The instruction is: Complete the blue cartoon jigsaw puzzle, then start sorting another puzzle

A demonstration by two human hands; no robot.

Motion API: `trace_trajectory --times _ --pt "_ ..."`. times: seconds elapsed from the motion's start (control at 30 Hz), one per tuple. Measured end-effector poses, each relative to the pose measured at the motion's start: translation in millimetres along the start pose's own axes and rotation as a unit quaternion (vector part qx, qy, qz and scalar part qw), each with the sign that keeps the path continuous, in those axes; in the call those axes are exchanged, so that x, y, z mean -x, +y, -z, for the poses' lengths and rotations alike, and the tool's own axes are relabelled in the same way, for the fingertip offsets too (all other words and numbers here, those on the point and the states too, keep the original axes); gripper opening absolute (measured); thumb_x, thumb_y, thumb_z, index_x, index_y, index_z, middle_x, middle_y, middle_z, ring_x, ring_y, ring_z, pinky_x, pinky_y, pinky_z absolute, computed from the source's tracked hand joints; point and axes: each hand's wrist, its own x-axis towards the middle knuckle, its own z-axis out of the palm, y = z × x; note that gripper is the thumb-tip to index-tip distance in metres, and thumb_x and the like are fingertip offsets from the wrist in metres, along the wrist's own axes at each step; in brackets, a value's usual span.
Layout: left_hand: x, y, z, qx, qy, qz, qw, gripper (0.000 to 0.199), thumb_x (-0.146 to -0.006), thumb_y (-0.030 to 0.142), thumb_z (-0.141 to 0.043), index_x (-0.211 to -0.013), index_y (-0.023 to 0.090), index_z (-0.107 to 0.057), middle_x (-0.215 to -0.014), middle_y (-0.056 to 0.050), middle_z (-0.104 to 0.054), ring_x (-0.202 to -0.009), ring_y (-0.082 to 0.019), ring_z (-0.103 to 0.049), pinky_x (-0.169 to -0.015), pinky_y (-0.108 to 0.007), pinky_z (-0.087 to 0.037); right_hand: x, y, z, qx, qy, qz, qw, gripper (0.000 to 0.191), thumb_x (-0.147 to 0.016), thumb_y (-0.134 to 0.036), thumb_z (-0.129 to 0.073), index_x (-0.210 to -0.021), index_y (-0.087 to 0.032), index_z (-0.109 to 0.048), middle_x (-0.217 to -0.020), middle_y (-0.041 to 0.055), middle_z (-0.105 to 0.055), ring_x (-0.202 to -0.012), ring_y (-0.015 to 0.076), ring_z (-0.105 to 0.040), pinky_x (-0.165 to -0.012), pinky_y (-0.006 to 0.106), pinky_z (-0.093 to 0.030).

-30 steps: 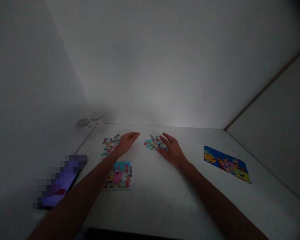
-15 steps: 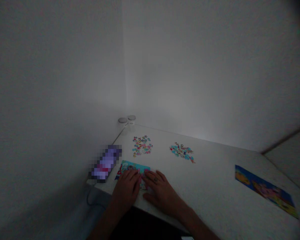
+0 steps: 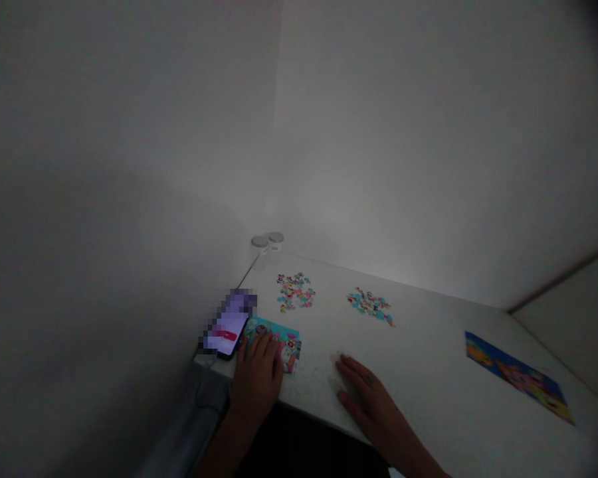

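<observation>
A cartoon picture card (image 3: pixel 290 348) is lying flat at the near edge of the counter (image 3: pixel 428 372), with its teal top border showing past the left hand (image 3: pixel 256 378). Its small print is too blurred to read. That hand is resting palm-down on the card's left part, covering much of it, and its grip is loose and open, with the fingers (image 3: pixel 265 345) lying flat rather than clamping anything. The right hand (image 3: pixel 369 398) is resting palm-down on the bare counter near the card, not touching it, and its grip is also open, with the fingers slightly apart.

A phone (image 3: pixel 228 325) is lying just beside the card's left edge, its lit screen pixelated and showing a red band, with nothing on it legible. Beyond the card, two loose heaps of jigsaw pieces are sitting directly on the counter, well apart: a mixed pink, yellow and blue heap (image 3: pixel 295 292) and a mostly teal one (image 3: pixel 369 307). Off to the right, a long printed sheet (image 3: pixel 518 375) is lying flat, showing bright blue, orange and yellow cartoon art with no readable words.

In the far corner, two small jars (image 3: pixel 268 245) with pale lids are standing side by side, touching or nearly so. Their labels are too small to read, and their contents cannot be made out.
</observation>
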Motion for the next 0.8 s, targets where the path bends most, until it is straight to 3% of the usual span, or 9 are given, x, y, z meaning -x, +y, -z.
trace_trajectory --times 0.13,0.3,0.47,0.5,0.53,0.6,0.73,0.8 --pt "1 -5 -2.2 -0.034 0.011 -0.024 0.999 0.032 -0.090 0.024 -0.042 -0.114 0.023 -0.063 -0.124 -0.009 -0.062 -0.119 -0.027 -0.053 -0.106 -0.053 -0.033 20 34 22 0.010 0.010 -0.035 0.999 0.046 -0.090 -0.044 -0.049 -0.134 -0.028 -0.051 -0.141 0.0093 -0.048 -0.128 0.0297 -0.047 -0.105 0.052 -0.043" --pt "3 -21 -4.7 -0.075 0.010 -0.051 0.996 0.033 -0.091 0.028 -0.039 -0.114 0.023 -0.063 -0.124 -0.009 -0.062 -0.118 -0.028 -0.054 -0.101 -0.053 -0.037 11 80 55 0.041 0.039 -0.102 0.993 0.042 -0.089 -0.041 -0.048 -0.123 -0.020 -0.059 -0.134 0.0136 -0.053 -0.123 0.0298 -0.050 -0.104 0.052 -0.042" --pt "13 -34 -10.1 -0.099 -0.008 -0.161 0.982 0.038 -0.090 0.030 -0.040 -0.124 0.028 -0.056 -0.125 -0.008 -0.061 -0.118 -0.032 -0.053 -0.096 -0.054 -0.041 -9 117 87 0.081 0.046 -0.157 0.983 0.033 -0.080 -0.010 -0.042 -0.105 -0.014 -0.063 -0.111 0.0134 -0.063 -0.109 0.0237 -0.056 -0.098 0.041 -0.044" --pt "12 -27 -12.7 -0.091 -0.014 -0.178 0.980 0.038 -0.090 0.028 -0.038 -0.123 0.031 -0.056 -0.125 -0.007 -0.061 -0.118 -0.031 -0.052 -0.098 -0.055 -0.039 -14 122 91 0.087 0.036 -0.168 0.981 0.032 -0.079 -0.007 -0.042 -0.103 -0.013 -0.063 -0.106 0.0129 -0.063 -0.104 0.0226 -0.057 -0.094 0.039 -0.046" --pt "9 -17 -16.1 -0.074 0.017 -0.196 0.978 0.036 -0.090 0.030 -0.038 -0.120 0.029 -0.058 -0.122 -0.008 -0.062 -0.115 -0.031 -0.054 -0.097 -0.053 -0.040 -21 126 95 0.091 0.018 -0.170 0.981 0.031 -0.078 -0.006 -0.042 -0.101 -0.013 -0.062 -0.103 0.0125 -0.063 -0.101 0.0219 -0.058 -0.092 0.036 -0.046" --pt "-7 16 -26.3 -0.052 -0.031 -0.216 0.974 0.034 -0.090 0.035 -0.041 -0.118 0.028 -0.059 -0.125 -0.008 -0.060 -0.114 -0.028 -0.055 -0.096 -0.047 -0.043 -38 135 99 0.088 0.007 -0.175 0.981 0.030 -0.078 -0.005 -0.044 -0.101 -0.013 -0.062 -0.101 0.0113 -0.063 -0.098 0.0213 -0.058 -0.089 0.034 -0.046" --pt "-76 97 -63.2 -0.034 -0.158 -0.230 0.960 0.030 -0.092 0.028 -0.039 -0.108 0.020 -0.063 -0.104 -0.008 -0.067 -0.093 -0.024 -0.062 -0.081 -0.040 -0.050 -76 156 102 0.071 -0.013 -0.170 0.983 0.030 -0.084 -0.019 -0.052 -0.113 -0.013 -0.057 -0.111 0.0135 -0.058 -0.096 0.0219 -0.058 -0.086 0.035 -0.046" --pt "-113 125 -85.8 -0.042 -0.193 -0.241 0.950 0.026 -0.090 0.023 -0.043 -0.104 0.017 -0.064 -0.098 -0.009 -0.066 -0.088 -0.025 -0.061 -0.076 -0.040 -0.049 -87 167 105 0.050 -0.028 -0.161 0.985 0.032 -0.087 -0.028 -0.054 -0.115 -0.014 -0.056 -0.112 0.0127 -0.056 -0.095 0.0207 -0.058 -0.085 0.034 -0.046"
